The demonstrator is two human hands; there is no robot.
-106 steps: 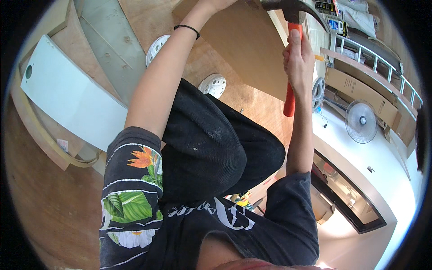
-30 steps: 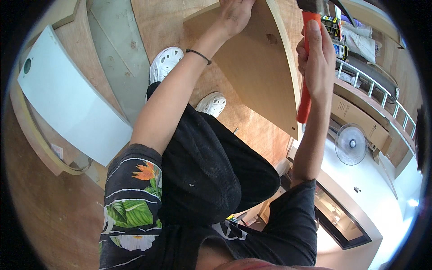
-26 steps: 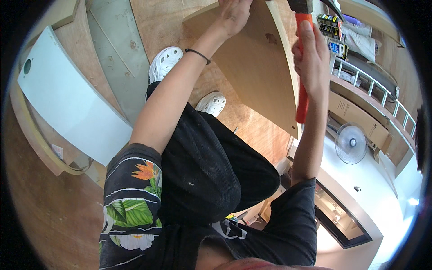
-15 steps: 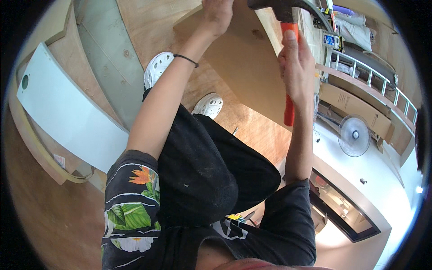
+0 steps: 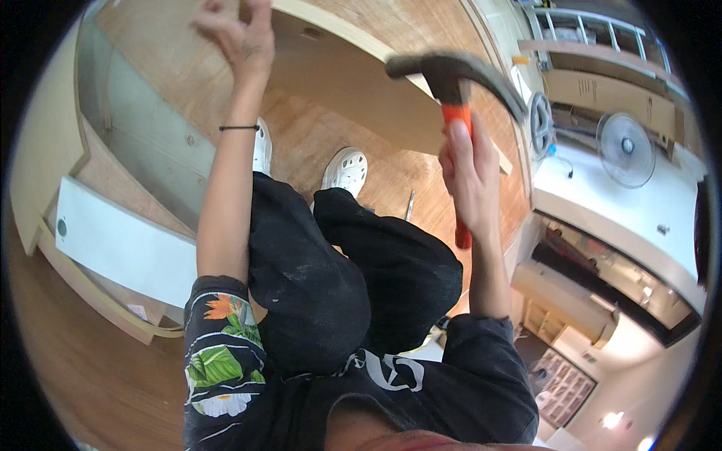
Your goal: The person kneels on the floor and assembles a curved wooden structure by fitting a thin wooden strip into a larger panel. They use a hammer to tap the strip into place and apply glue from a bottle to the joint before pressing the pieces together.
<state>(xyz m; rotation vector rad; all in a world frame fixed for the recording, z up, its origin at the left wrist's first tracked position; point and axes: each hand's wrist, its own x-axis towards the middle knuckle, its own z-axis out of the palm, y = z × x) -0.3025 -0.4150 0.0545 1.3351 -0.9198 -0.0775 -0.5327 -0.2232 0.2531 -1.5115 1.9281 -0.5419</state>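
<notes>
My right hand (image 5: 471,177) is wrapped round the orange-red handle of a claw hammer (image 5: 451,79), thumb along the grip. Its dark metal head is raised above the right part of a wooden panel (image 5: 350,90). At the upper edge of the picture, my left hand (image 5: 244,41) is by the panel's left end, its fingers curled and slightly blurred. Its fingertips are partly cut off by the picture's edge, and what they hold cannot be made out. The panel stands on edge beyond my white clogs (image 5: 346,169), with a pale strip along its top.
On the left lies a white curved panel (image 5: 124,237) among wooden pieces. A thin metal tool (image 5: 410,204) rests on the plywood floor by my knee. To the right are a fan (image 5: 626,149), a cardboard box (image 5: 609,98) and a ladder (image 5: 590,28).
My view has shifted, so the panel and my left hand appear farther left. The hammer sits lower in the picture, its whole head now showing. My right hand still grips it.
</notes>
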